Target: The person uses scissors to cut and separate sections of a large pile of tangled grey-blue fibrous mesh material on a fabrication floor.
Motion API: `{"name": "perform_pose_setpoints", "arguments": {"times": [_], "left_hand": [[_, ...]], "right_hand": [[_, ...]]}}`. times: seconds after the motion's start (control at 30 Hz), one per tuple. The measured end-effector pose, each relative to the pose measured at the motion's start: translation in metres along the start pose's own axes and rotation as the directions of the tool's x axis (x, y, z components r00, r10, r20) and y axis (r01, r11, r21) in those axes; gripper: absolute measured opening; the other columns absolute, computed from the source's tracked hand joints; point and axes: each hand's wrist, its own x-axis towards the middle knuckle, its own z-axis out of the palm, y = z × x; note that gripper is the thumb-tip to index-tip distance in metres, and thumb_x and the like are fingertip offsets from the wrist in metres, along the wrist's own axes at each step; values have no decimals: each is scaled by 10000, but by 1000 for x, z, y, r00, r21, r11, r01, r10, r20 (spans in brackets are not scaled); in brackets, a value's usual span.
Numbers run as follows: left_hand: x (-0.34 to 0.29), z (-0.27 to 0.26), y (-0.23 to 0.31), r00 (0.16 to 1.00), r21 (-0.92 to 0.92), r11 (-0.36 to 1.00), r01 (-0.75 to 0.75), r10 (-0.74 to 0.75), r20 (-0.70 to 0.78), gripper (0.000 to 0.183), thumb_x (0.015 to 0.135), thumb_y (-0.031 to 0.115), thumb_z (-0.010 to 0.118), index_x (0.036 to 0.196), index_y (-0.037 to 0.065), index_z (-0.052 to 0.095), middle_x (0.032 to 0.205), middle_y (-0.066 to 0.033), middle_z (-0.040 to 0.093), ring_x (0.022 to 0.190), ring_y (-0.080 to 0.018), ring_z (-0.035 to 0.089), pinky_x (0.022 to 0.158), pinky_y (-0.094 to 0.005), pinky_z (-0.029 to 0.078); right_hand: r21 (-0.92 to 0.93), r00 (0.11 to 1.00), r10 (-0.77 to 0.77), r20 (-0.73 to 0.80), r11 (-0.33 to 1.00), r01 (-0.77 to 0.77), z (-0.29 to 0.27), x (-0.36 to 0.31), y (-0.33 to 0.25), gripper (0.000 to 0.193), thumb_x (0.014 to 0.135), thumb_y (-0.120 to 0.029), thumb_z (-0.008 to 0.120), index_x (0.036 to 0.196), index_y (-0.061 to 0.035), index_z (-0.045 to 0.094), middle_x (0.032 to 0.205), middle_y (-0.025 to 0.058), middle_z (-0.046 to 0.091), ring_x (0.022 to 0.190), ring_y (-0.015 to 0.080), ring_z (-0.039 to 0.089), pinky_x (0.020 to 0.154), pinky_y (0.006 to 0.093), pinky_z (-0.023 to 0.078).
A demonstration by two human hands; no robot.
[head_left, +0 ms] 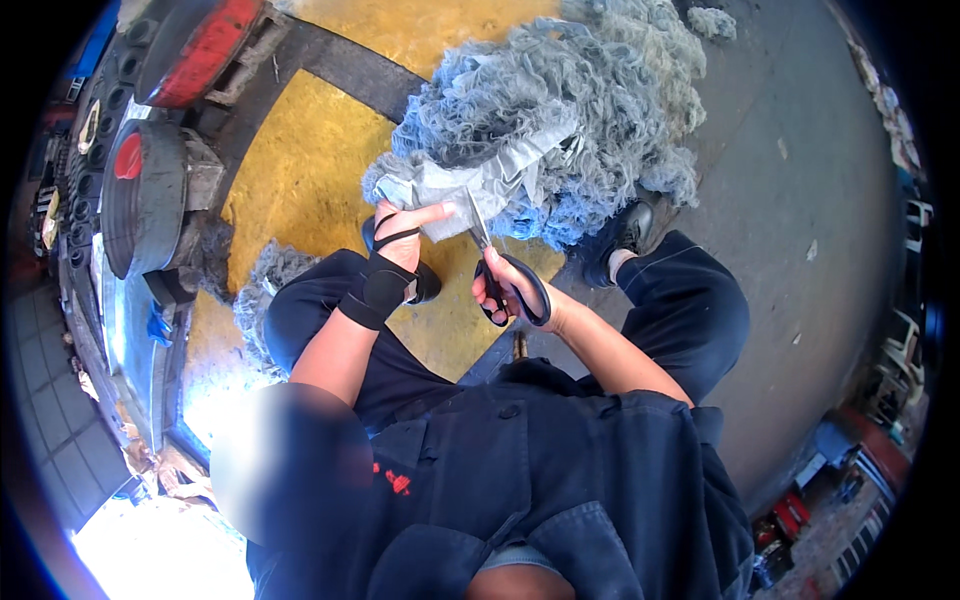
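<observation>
My right hand (513,288) is closed round the black handles of a pair of scissors (479,222). Their metal blades point up and away from me, against a pale strip of cloth (437,188). At the strip's near-left end my left hand (400,235) grips the cloth, with the index finger stretched toward the blades. A black strap wraps that hand and wrist. The cloth runs up to the right into a large heap of shredded blue-grey fibre (560,110). How far the blades are apart I cannot make out clearly.
The heap lies on a floor with yellow patches (310,150) and grey areas (800,230). To the left stand heavy round drums (150,195) with red marks beside a metal edge. A smaller fibre clump (265,290) lies by my left knee. Assorted items line the right side.
</observation>
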Motion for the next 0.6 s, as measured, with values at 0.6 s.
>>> {"name": "perform_pose_setpoints", "arguments": {"times": [0.6], "left_hand": [[0, 2, 4, 987, -63, 986, 155, -157, -31, 508, 627, -87, 720, 1107, 20, 592, 1016, -67, 654, 940, -194, 624, 858, -301, 462]], "right_hand": [[-345, 987, -29, -161, 938, -29, -15, -6, -6, 619, 857, -673, 428, 627, -99, 394, 517, -10, 370, 411, 89, 363, 383, 239, 301]]}}
